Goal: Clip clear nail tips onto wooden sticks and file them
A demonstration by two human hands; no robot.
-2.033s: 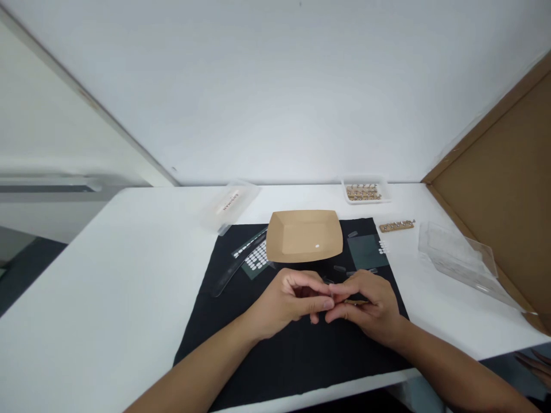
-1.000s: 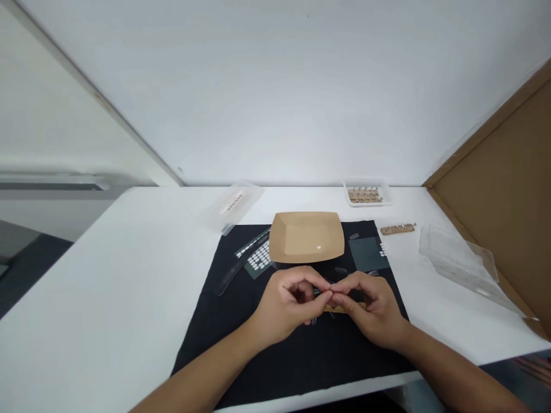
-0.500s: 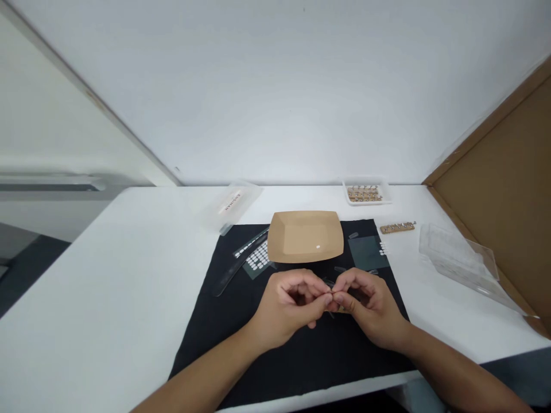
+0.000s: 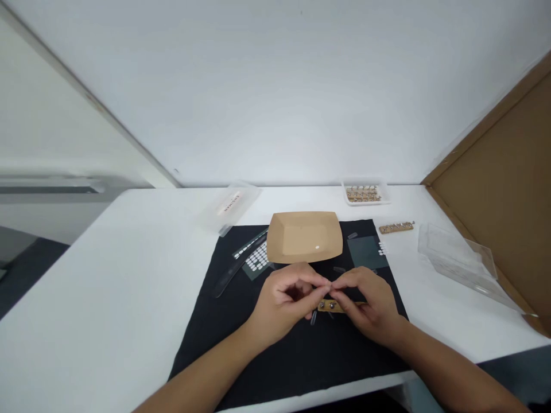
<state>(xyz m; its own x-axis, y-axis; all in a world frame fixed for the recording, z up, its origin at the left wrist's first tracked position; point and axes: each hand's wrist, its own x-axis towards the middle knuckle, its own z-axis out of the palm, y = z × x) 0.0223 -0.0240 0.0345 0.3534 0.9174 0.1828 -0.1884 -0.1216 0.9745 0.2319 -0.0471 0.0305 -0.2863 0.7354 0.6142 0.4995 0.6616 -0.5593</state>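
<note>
My left hand [image 4: 284, 295] and my right hand [image 4: 370, 307] meet fingertip to fingertip above the black cloth [image 4: 275, 367]. Both are closed in a pinch, and whatever sits between the fingertips is too small to make out. Just below the fingers lies a tan strip with round metal studs [image 4: 327, 306], partly covered by my right hand. A clear nail tip [image 4: 314, 318] rests beside its left end, and another clear nail tip [image 4: 339, 269] lies behind my fingers.
Behind my hands stands a brown paper tray [image 4: 297, 255] with a small white oval in it. A black curved nail file [image 4: 235, 272] crosses a sheet of white oval stickers [image 4: 258, 258]. Further right are a dark green sheet [image 4: 365, 253], a studded strip [image 4: 396, 228] and clear plastic boxes [image 4: 456, 255].
My joined fingertips have risen slightly, away from the cloth. More of the studded strip and the nail tip beside it now shows below them.
</note>
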